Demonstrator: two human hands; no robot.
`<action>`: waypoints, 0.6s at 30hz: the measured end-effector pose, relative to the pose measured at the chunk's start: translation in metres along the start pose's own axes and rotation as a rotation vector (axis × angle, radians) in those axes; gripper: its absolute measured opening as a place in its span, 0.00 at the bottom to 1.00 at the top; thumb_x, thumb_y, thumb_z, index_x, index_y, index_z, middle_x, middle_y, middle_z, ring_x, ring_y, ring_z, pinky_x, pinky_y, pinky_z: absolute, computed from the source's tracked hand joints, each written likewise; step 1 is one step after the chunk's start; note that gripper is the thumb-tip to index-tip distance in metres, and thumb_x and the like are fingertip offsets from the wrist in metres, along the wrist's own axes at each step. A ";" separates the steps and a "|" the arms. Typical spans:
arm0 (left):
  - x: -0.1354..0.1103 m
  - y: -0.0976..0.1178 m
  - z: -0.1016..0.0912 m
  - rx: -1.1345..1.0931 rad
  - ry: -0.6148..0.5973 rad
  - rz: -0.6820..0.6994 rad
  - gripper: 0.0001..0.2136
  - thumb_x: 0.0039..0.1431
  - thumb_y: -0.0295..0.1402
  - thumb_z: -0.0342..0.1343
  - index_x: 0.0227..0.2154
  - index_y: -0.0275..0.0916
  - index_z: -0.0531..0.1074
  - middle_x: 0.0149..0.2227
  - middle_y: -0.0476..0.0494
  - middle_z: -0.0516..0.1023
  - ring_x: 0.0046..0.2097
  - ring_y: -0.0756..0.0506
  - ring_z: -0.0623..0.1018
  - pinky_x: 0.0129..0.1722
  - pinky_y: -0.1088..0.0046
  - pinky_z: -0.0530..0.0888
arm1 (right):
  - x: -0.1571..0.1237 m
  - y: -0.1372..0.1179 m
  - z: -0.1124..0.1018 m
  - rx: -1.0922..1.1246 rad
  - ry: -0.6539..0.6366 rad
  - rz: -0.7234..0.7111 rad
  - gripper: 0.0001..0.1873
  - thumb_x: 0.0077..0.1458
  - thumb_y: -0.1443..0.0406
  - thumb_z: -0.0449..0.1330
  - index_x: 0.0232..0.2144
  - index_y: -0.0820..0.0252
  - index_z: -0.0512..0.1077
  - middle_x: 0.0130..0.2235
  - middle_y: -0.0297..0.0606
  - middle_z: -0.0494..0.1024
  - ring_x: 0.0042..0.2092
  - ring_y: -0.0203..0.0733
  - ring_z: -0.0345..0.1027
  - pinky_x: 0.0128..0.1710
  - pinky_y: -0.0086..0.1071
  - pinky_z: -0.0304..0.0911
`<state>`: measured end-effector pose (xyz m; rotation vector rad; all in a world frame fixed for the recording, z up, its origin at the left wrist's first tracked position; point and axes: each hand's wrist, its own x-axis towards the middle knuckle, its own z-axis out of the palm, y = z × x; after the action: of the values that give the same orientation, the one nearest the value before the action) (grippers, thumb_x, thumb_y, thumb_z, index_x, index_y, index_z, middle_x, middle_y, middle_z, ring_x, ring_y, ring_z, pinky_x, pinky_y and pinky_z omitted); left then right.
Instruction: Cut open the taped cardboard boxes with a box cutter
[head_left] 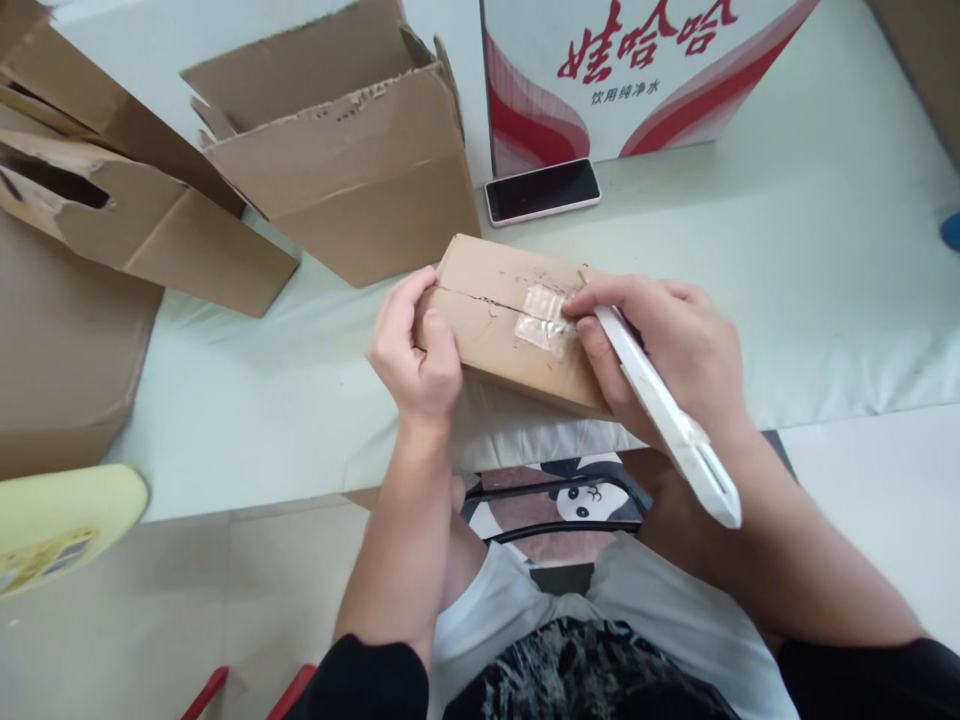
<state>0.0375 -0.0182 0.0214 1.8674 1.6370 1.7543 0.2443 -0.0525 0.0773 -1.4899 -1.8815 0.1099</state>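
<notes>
A small closed cardboard box (495, 325) lies at the near edge of the pale table (825, 250). A strip of clear tape (545, 318) covers part of its centre seam. My left hand (415, 345) grips the box's left end, fingers curled over the top. My right hand (667, 340) holds a white utility knife (671, 420) like a pen. Its thin blade tip (581, 279) sits at the far right edge of the tape, touching the box top.
Two opened, torn cardboard boxes (352, 150) (127, 190) stand at the back left. A phone (542, 190) lies face up before a red and white carton (630, 70). A large brown box (60, 340) and a yellow object (60, 520) sit at far left.
</notes>
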 end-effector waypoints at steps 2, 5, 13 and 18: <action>0.001 0.001 -0.001 0.033 -0.005 -0.051 0.15 0.61 0.29 0.50 0.45 0.40 0.78 0.47 0.43 0.85 0.50 0.43 0.83 0.53 0.64 0.78 | 0.001 0.000 0.000 0.037 0.002 -0.005 0.08 0.62 0.65 0.58 0.38 0.48 0.78 0.38 0.34 0.87 0.43 0.48 0.81 0.52 0.45 0.73; 0.002 0.003 -0.002 0.033 -0.003 -0.106 0.13 0.60 0.29 0.50 0.43 0.39 0.77 0.44 0.43 0.84 0.48 0.42 0.83 0.49 0.65 0.78 | 0.003 0.000 0.000 0.080 0.012 -0.012 0.09 0.61 0.65 0.58 0.38 0.50 0.79 0.38 0.35 0.87 0.42 0.49 0.82 0.52 0.46 0.74; 0.014 0.013 -0.012 0.019 -0.094 -0.208 0.05 0.58 0.28 0.52 0.34 0.43 0.71 0.39 0.46 0.81 0.44 0.44 0.79 0.41 0.67 0.74 | 0.005 -0.002 -0.003 0.111 -0.032 -0.001 0.10 0.61 0.66 0.58 0.37 0.50 0.80 0.38 0.35 0.87 0.43 0.47 0.82 0.54 0.45 0.74; 0.017 0.011 -0.019 0.019 -0.146 -0.185 0.04 0.59 0.28 0.52 0.30 0.43 0.67 0.35 0.46 0.75 0.39 0.44 0.75 0.42 0.64 0.73 | 0.006 -0.002 -0.002 0.137 -0.045 -0.010 0.09 0.60 0.65 0.59 0.37 0.49 0.80 0.38 0.34 0.87 0.43 0.47 0.82 0.54 0.44 0.74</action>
<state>0.0252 -0.0212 0.0464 1.7426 1.7144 1.4986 0.2439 -0.0488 0.0827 -1.3955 -1.8776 0.2639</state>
